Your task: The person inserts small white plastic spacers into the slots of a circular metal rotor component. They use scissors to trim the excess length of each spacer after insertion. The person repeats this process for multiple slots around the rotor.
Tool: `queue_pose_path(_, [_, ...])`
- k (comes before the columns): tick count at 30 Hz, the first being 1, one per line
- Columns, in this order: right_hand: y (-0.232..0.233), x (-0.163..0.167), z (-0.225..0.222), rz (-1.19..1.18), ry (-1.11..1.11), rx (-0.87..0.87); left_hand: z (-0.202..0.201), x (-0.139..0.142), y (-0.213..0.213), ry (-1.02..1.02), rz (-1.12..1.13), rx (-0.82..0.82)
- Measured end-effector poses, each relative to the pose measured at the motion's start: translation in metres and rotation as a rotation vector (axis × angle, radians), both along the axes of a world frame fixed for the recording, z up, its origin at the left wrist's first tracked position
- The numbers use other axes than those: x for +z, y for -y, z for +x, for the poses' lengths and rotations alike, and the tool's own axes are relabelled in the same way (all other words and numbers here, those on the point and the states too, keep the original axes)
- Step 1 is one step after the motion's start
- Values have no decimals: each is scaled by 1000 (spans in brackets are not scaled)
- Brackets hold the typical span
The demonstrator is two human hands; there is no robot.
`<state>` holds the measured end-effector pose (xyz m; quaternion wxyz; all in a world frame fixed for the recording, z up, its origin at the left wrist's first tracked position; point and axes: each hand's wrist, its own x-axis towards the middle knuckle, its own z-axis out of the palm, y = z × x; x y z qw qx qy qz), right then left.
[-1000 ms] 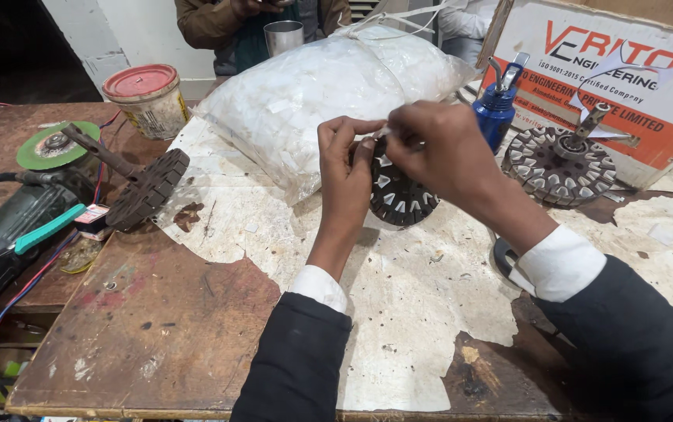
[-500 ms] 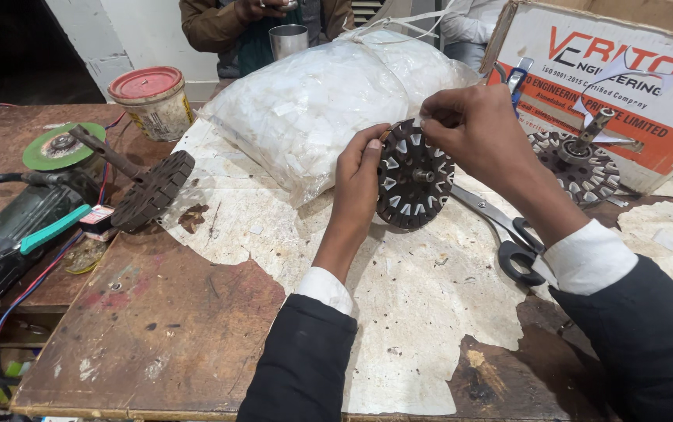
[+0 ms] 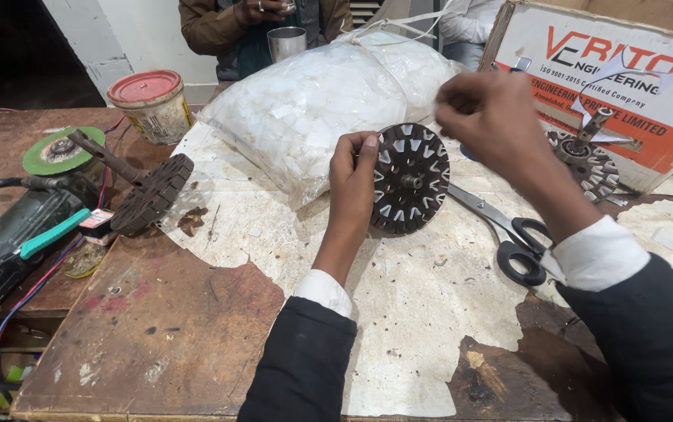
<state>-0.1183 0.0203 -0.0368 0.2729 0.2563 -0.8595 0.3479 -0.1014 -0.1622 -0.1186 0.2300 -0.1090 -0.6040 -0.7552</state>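
**Slotted motor core held on edge at mid-bench**

Round dark stator core point(image 3: 412, 179), ringed with pale wedge-shaped slots and a short shaft at its centre, stood on edge on the worn white sheet point(image 3: 422, 305) covering the middle of the wooden bench point(image 3: 157, 336). Gripped at its left rim by the left hand point(image 3: 354, 176), fingers curled round the edge, thumb side up. Raised above and to the right of the core, clear of it: the right hand point(image 3: 492, 117), fingertips drawn together as if pinching something small; whether anything sits between them, cannot tell.

Just right of the core, flat on the sheet: black-handled scissors point(image 3: 508, 230). Directly behind: a bulging clear bag of white scraps point(image 3: 313, 101). Farther right, a second wound core point(image 3: 586, 160) in front of a printed cardboard box point(image 3: 625, 78). Off to the left: a dark slotted disc on a shaft point(image 3: 149, 191), a red-lidded tin point(image 3: 153, 101), an angle grinder with a green disc point(image 3: 55, 152). At the far edge, another person's hands over a steel cup point(image 3: 285, 39).
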Motion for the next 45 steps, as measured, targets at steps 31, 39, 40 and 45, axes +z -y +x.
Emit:
queue_pose_path(31, [32,-9,21,290,-251,207,6,-10,3,-135,57,-127])
queue_pose_path(39, [34,-13,20,321,-310,159,4,-12,3,-125,7,-104])
queue_pose_path(40, [35,-15,20,305,-307,154,4,-13,3,-110,15,-112])
queue_pose_path(45, [38,-21,18,173,-266,158,3,-12,4,-128,1,-99])
